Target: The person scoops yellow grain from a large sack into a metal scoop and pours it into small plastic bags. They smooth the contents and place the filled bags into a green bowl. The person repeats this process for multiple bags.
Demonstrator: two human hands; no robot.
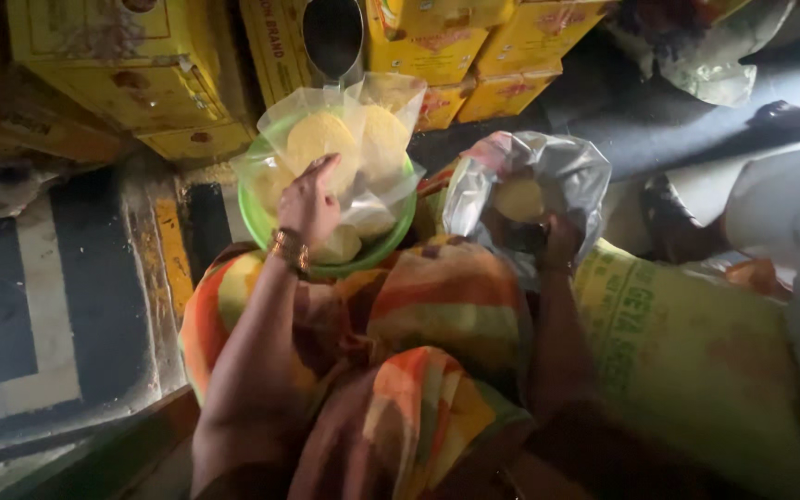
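left hand [309,206] reaching upward, fingers loosely extended, resting on clear packets of yellow discs [344,148] in green bowl [261,225], centre frame | right hand [559,243] gripping plastic bag [534,181] holding one disc [518,198], centre-right | packets lying directly above left hand, nearer it

I count one green basin [261,222] on my lap, holding two upright clear bags of yellow discs [326,139] that I can make out. One crinkled clear bag [557,176] is at my right hand, beside one yellow-green sack [687,352]. Yellow cartons [141,83] ahead: at least six.
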